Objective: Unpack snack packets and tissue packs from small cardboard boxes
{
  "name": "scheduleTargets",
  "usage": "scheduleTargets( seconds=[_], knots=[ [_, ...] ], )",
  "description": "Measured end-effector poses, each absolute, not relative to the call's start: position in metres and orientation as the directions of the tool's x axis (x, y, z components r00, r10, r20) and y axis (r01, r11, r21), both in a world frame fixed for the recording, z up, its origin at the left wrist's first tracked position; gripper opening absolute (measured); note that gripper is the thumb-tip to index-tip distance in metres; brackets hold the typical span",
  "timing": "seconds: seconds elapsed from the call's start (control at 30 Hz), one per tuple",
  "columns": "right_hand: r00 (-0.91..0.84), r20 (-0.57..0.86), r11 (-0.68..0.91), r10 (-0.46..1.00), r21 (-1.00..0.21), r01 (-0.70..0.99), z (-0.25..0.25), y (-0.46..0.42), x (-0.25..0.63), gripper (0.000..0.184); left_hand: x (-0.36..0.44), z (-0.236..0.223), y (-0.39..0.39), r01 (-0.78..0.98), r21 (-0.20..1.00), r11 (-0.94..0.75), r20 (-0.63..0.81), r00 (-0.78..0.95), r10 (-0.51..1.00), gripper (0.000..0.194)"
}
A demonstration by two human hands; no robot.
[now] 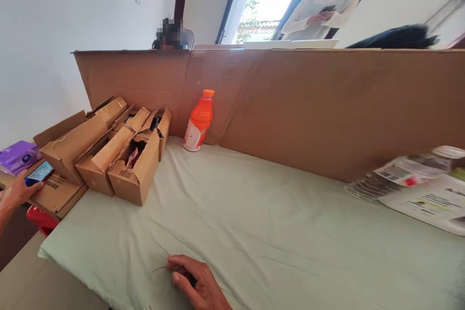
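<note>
At the far left, my left hand grips a smartphone with a lit screen, thumb along its near edge. The phone is just over a flat cardboard box; whether it touches the box I cannot tell. My right hand is low in the middle over the pale green cloth, fingers loosely curled, a gap between thumb and forefinger, nothing visible in it. Beside the phone sit a purple pack and several open cardboard boxes holding items I cannot make out.
An orange bottle stands against an upright cardboard panel along the back. Blurred at the right are a clear plastic bottle and a white labelled container. A red stool shows below left. Beyond the panel are two people.
</note>
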State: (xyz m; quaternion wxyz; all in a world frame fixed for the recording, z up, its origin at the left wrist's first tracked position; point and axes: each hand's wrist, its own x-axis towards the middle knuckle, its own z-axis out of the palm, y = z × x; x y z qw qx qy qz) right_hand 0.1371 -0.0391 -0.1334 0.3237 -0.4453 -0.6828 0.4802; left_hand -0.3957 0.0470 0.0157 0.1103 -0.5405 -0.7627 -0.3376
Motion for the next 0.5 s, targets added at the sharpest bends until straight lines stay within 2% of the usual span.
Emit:
scheduleTargets(
  seconds=[0.1, 0.23, 0.4, 0.5],
  knots=[
    [-0.438, 0.031, 0.169, 0.898, -0.945, 0.281, -0.129, -0.038, 0.138, 0.041, -0.377, 0.014, 0.045, 0.914, 0.338, 0.226, 0.649, -0.4, 0.647, 0.038],
    [-0.508, 0.064, 0.219, 0.859, -0.943, 0.251, -0.12, -0.037, 0.137, 0.038, -0.317, 0.001, 0.017, 0.97, 0.199, 0.136, 0.785, -0.241, 0.57, 0.037],
    [-0.486, 0.109, 0.272, 0.867, -0.921, 0.278, -0.107, -0.033, 0.131, 0.034, -0.212, 0.003, 0.001, 0.982, 0.041, -0.186, 0.792, 0.081, 0.605, 0.025],
    [-0.474, 0.128, 0.301, 0.871, -0.902, 0.309, -0.1, -0.034, 0.128, 0.031, -0.16, 0.023, 0.025, 0.907, 0.032, -0.42, 0.799, 0.23, 0.555, 0.041]
  ],
)
